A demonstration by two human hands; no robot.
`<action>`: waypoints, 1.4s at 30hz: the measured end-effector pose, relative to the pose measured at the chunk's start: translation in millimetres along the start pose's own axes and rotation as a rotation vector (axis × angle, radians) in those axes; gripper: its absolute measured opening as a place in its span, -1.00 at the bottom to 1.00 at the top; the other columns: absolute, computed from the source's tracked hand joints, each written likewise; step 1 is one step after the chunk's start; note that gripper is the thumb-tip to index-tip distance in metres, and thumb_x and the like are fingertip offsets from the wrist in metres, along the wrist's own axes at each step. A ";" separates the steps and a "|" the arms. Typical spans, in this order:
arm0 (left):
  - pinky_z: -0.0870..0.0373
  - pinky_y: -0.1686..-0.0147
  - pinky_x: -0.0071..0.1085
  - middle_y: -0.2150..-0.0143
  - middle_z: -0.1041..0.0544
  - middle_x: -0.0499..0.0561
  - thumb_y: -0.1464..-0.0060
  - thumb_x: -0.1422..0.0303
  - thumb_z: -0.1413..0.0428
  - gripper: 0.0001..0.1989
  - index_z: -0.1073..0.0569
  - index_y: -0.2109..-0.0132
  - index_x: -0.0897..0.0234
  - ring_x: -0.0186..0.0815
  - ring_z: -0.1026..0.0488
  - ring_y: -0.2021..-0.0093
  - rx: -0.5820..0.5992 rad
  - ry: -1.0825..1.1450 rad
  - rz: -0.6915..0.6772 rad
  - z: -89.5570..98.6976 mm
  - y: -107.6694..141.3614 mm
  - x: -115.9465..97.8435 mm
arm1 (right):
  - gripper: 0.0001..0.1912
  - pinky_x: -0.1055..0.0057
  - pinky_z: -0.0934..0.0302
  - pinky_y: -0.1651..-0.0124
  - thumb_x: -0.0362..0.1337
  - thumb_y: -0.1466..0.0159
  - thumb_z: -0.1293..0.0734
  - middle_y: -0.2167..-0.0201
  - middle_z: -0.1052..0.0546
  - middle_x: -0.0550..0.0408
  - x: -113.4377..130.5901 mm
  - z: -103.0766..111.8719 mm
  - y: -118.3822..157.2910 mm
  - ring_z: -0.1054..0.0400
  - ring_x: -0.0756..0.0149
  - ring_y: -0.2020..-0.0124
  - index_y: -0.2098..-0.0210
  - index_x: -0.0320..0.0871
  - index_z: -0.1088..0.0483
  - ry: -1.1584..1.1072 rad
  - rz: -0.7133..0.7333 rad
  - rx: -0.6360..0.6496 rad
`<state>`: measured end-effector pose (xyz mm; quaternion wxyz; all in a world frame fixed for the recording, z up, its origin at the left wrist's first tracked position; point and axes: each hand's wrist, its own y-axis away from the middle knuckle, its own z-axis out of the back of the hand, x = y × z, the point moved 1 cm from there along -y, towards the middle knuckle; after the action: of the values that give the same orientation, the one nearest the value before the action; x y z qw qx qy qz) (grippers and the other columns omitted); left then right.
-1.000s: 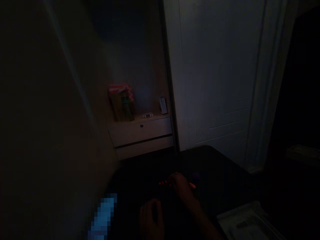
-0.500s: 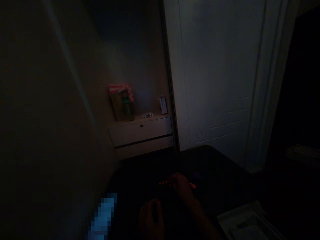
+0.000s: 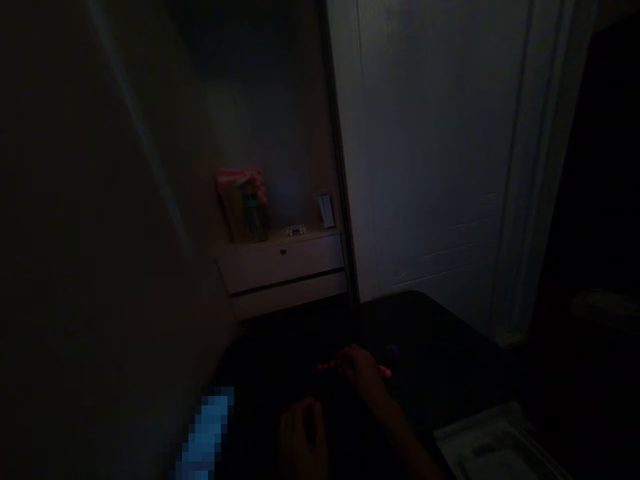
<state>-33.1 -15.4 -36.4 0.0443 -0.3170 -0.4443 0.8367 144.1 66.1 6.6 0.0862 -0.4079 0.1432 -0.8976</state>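
The scene is very dim. My right hand (image 3: 356, 365) rests low over the dark table (image 3: 410, 313), its fingers bent together at the right end of a short row of small red balls (image 3: 325, 365). What its fingertips hold, if anything, is hidden. Just right of that wrist lies an orange-red piece (image 3: 385, 371), and beyond it a dark purple lump (image 3: 393, 352). My left hand (image 3: 303, 430) is nearer the front edge of the view, with curled fingers and a dark gap by the thumb; I cannot make out anything in it.
A pale tray or packet (image 3: 493, 437) lies at the lower right. Behind the table are drawers (image 3: 290, 267) carrying a red-topped bag (image 3: 235, 207), a green bottle (image 3: 257, 220) and small boxes (image 3: 326, 210). A white door (image 3: 430, 147) stands at the right. A pixelated blue patch covers the lower left.
The picture is slightly darker. Both hands hold nearly the same places, and the small red balls have not visibly moved.
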 end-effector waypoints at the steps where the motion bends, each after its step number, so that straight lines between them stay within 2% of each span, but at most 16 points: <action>1: -0.49 0.21 -0.27 0.27 -0.65 0.05 -0.29 0.04 -0.02 -0.62 -0.58 0.21 0.20 -0.19 -0.57 0.24 0.009 0.002 0.003 0.1 -0.1 0.6 | -0.66 0.44 -0.27 0.05 -0.48 -0.31 -0.21 0.16 -0.66 -0.02 0.1 0.2 0.2 -0.53 0.24 0.11 0.18 -0.16 -0.61 -0.003 0.000 -0.004; 9: -0.49 0.22 -0.24 0.27 -0.67 0.05 -0.30 -0.02 0.04 -0.55 -0.59 0.21 0.19 -0.17 -0.59 0.25 0.017 0.001 0.028 -1.6 0.5 2.6 | -0.69 0.43 -0.29 0.02 -0.45 -0.34 -0.21 0.15 -0.63 -0.02 -1.0 -0.3 3.5 -0.52 0.22 0.09 0.15 -0.14 -0.58 -0.031 -0.006 -0.063; 13: -0.49 0.20 -0.24 0.25 -0.67 0.04 -0.35 0.01 0.10 -0.54 -0.59 0.17 0.16 -0.18 -0.58 0.23 0.005 0.017 -0.021 -3.5 2.2 6.9 | -0.68 0.41 -0.28 -0.04 -0.45 -0.35 -0.19 0.09 -0.61 -0.07 2.8 -0.4 13.7 -0.50 0.19 0.03 0.08 -0.17 -0.56 -0.042 -0.013 -0.111; 16: -0.47 0.19 -0.25 0.26 -0.67 0.05 -0.37 0.05 0.16 -0.52 -0.58 0.18 0.15 -0.19 -0.57 0.24 0.039 0.019 -0.050 -2.6 2.2 9.7 | -0.68 0.41 -0.29 -0.02 -0.45 -0.34 -0.19 0.12 -0.61 -0.04 6.9 0.9 22.9 -0.50 0.19 0.06 0.10 -0.16 -0.56 -0.044 0.001 -0.118; 19: -0.46 0.22 -0.26 0.28 -0.65 0.05 -0.38 0.05 0.17 -0.52 -0.57 0.18 0.15 -0.20 -0.55 0.27 0.079 0.019 -0.068 0.1 0.5 8.6 | -0.68 0.41 -0.28 -0.03 -0.44 -0.34 -0.20 0.12 -0.61 -0.01 9.1 2.0 28.9 -0.50 0.19 0.07 0.12 -0.11 -0.57 -0.018 0.005 -0.101; 27: -0.44 0.25 -0.24 0.35 -0.63 0.05 -0.35 -0.03 0.17 -0.49 -0.56 0.24 0.13 -0.18 -0.53 0.32 0.031 0.013 -0.040 3.2 -4.3 0.1 | -0.71 0.43 -0.27 0.02 -0.40 -0.37 -0.23 0.11 -0.59 -0.02 11.9 3.6 31.0 -0.50 0.21 0.09 0.13 -0.11 -0.59 0.054 -0.009 -0.032; 32: -0.45 0.25 -0.26 0.33 -0.64 0.03 -0.35 0.03 0.12 -0.54 -0.56 0.25 0.14 -0.19 -0.54 0.30 0.016 0.038 -0.016 -0.7 -1.4 1.8 | -0.71 0.44 -0.27 0.03 -0.38 -0.40 -0.23 0.09 -0.60 -0.02 12.7 3.3 28.5 -0.51 0.21 0.09 0.12 -0.09 -0.60 0.085 -0.038 0.010; 37: -0.45 0.24 -0.27 0.33 -0.65 0.02 -0.36 0.06 0.11 -0.56 -0.57 0.23 0.15 -0.20 -0.56 0.29 -0.021 0.031 -0.041 -3.1 0.9 3.2 | -0.70 0.47 -0.25 0.12 -0.37 -0.43 -0.21 0.14 -0.60 -0.01 12.2 2.5 27.8 -0.51 0.24 0.13 0.20 -0.10 -0.59 0.094 -0.047 -0.006; 42: -0.45 0.22 -0.26 0.30 -0.66 0.04 -0.34 -0.02 0.10 -0.52 -0.58 0.20 0.17 -0.18 -0.57 0.27 0.033 0.039 -0.009 -1.3 0.1 3.4 | -0.72 0.45 -0.23 0.14 -0.38 -0.43 -0.22 0.15 -0.61 -0.02 9.6 0.2 27.3 -0.52 0.24 0.15 0.23 -0.13 -0.58 0.096 -0.054 -0.013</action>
<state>-35.0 -13.3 -38.7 0.0621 -0.3305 -0.4308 0.8374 139.0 37.7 4.6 0.0525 -0.3686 0.1418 -0.9172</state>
